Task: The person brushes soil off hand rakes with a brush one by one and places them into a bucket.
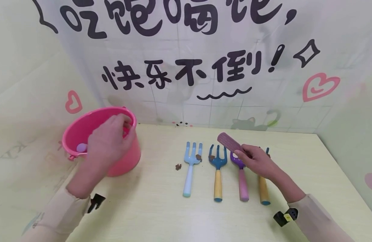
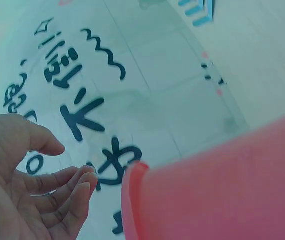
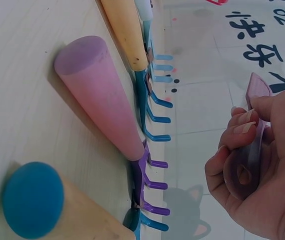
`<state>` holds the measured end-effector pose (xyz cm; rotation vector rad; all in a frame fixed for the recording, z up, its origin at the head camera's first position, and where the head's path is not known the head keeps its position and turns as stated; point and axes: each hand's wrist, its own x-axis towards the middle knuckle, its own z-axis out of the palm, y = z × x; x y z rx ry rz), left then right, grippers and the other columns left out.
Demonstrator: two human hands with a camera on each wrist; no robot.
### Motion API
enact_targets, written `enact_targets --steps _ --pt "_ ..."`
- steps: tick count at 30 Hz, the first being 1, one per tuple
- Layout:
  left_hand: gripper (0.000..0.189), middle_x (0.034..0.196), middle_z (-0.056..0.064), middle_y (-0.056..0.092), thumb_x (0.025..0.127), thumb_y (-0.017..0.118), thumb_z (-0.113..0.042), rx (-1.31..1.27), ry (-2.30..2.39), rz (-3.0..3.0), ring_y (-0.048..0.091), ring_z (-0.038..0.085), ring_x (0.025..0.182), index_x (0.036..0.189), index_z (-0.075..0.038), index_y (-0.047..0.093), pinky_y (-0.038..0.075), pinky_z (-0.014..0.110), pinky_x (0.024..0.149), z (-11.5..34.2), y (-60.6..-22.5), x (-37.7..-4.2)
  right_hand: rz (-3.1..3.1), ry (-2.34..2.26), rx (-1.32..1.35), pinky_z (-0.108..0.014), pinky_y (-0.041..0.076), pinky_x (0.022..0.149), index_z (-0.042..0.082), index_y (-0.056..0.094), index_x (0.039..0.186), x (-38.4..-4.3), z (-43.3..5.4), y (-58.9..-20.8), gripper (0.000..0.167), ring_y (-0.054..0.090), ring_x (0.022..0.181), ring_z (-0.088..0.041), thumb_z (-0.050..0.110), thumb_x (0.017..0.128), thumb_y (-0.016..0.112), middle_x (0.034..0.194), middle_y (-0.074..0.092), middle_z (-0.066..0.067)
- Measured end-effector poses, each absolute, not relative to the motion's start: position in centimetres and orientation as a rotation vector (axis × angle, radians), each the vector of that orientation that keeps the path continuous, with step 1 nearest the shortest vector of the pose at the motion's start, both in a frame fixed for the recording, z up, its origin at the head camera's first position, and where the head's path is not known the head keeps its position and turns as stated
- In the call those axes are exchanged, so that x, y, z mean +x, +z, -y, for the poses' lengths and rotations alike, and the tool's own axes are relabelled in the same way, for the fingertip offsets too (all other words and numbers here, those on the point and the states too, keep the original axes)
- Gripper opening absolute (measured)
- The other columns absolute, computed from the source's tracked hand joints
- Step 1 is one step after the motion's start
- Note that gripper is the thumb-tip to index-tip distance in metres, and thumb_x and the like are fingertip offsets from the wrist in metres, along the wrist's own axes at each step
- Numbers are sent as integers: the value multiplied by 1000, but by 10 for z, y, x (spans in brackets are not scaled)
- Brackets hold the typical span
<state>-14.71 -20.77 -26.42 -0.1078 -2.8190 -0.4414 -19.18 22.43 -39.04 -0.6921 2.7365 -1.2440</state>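
Note:
Over the mouth of a pink bucket (image 1: 128, 158) at the left is my left hand (image 1: 108, 141). Its thumb stands apart from its loosely bent fingers in the left wrist view, and nothing shows between them. My right hand (image 1: 258, 160) grips a mauve plastic scoop (image 1: 229, 142), its dotted end pointing up and left; the right wrist view shows a hole in its handle. Below that hand lie a purple hand fork (image 1: 243, 185) with a pink handle and a wooden-handled fork (image 1: 263, 190), their heads partly hidden.
Left of them lie a blue fork (image 1: 218, 181) with a yellowish handle and a light blue fork (image 1: 189, 178). Small brown bits (image 1: 178, 166) lie on the pale table (image 1: 161, 208). Inside the bucket shows a pale lilac thing (image 1: 81, 147). A printed sheet (image 1: 180, 111) backs the table.

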Motion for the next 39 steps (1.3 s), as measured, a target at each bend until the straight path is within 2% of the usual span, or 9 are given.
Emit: enact_targets --steps 4,8,12,20,28,33,39 --pt "40 109 15 64 94 71 -26 -168 -475 2904 65 31 81 124 -2 58 58 48 65 188 -277 -147 -2738 -1242 -689 -28 35 53 7 56 85 -191 -224 -390 27 43 59 -16 24 106 58 66 47 1" --pt "35 101 13 68 98 67 -28 -238 -462 2962 64 24 70 119 0 61 56 36 57 169 -297 -149 -2746 -1245 -695 -28 34 53 7 55 84 -191 -224 -390 27 42 58 -16 24 106 58 66 46 2" --pt "35 92 9 67 99 65 -32 -256 -460 3060 60 19 65 115 -1 63 52 29 53 150 -318 -150 -2748 -1242 -708 -28 34 53 6 55 84 -192 -222 -391 28 42 58 -16 23 106 58 66 46 1" --pt "37 76 2 59 98 68 -38 -334 -475 3211 53 17 56 104 -2 66 46 29 48 114 -362 -143 -2745 -1255 -737 -27 34 52 6 56 86 -193 -221 -392 26 42 58 -15 23 106 58 66 46 2" --pt "43 64 4 49 99 63 -45 -401 -459 3227 47 17 51 85 -4 57 37 28 45 93 -389 -141 -2732 -1274 -758 -27 35 51 4 59 88 -192 -220 -394 24 42 57 -13 21 105 58 67 47 2" --pt "46 63 4 47 98 65 -47 -377 -424 3248 45 16 50 79 -7 54 34 27 45 83 -399 -143 -2730 -1288 -785 -27 34 52 4 57 85 -194 -218 -396 25 42 58 -14 19 105 58 67 46 1" --pt "48 68 5 49 96 66 -49 -304 -397 3317 48 18 54 83 -3 58 37 27 47 76 -408 -145 -2722 -1284 -782 -28 35 53 4 58 86 -194 -216 -396 25 43 60 -15 19 105 58 67 46 1"
